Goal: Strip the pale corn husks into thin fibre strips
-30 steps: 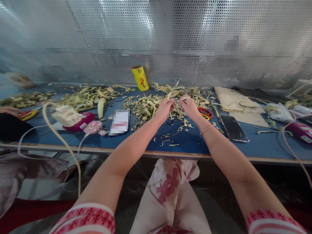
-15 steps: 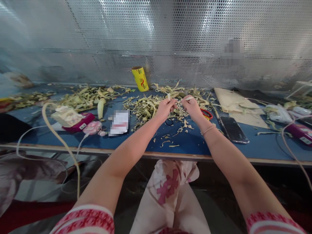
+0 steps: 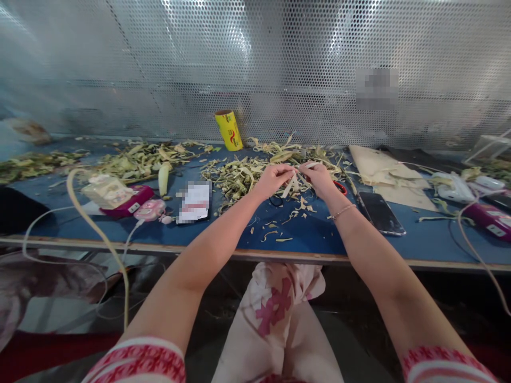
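My left hand [image 3: 275, 180] is closed in a pinch, its fingertips almost meeting those of my right hand [image 3: 318, 176]. From between them hangs a pale plant strip [image 3: 290, 187], pinched at the left fingertips. A whitish sliver [image 3: 310, 166] lies across the fingers of my right hand, which is also closed; its exact kind is too small to tell. Both hands hover over a heap of pale green plant scraps [image 3: 235, 178]. Red loop handles [image 3: 340, 186], partly hidden, lie beside my right wrist.
A yellow cardboard tube [image 3: 229, 131] leans against the perforated metal panel [image 3: 263, 64]. On the blue table are a white card [image 3: 195, 202], a pink device [image 3: 149, 210], a purple box [image 3: 130, 204], a phone [image 3: 381, 213], beige card sheets [image 3: 383, 170], and cables.
The pale strip that stood up from my left fingertips now hangs down between the hands. My hands have come closer together, and my left fingers have turned toward the right.
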`<state>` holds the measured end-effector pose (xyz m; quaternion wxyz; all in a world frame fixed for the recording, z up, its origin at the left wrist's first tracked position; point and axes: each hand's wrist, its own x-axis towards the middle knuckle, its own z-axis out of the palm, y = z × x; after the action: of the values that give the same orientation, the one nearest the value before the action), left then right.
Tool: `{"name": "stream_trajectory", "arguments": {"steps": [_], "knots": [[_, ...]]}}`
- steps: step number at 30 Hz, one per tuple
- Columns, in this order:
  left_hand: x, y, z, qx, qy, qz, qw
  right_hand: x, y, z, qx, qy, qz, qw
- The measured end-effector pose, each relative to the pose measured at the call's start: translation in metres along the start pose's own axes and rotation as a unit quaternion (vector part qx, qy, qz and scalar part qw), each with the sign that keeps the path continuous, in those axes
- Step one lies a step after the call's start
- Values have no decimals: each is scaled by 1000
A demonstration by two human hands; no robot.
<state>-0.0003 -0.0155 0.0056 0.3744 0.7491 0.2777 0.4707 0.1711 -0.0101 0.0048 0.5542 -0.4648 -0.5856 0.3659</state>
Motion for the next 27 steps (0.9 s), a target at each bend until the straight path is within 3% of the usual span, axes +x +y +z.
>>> {"name": "stream_trajectory", "arguments": {"steps": [4,12,21,27], "knots": [[-2,4,1,24,-50,0,998,-2,-4,1,30,-36,19,999],[-4,2,5,44,-86,-25,995,-3,-3,2,42,-48,24,998],[-5,11,5,37,-61,-52,996,-3,-5,3,40,-58,62,996],[-2,8,3,-25,-34,-92,995,-4,-3,3,7,-46,20,999]]}}
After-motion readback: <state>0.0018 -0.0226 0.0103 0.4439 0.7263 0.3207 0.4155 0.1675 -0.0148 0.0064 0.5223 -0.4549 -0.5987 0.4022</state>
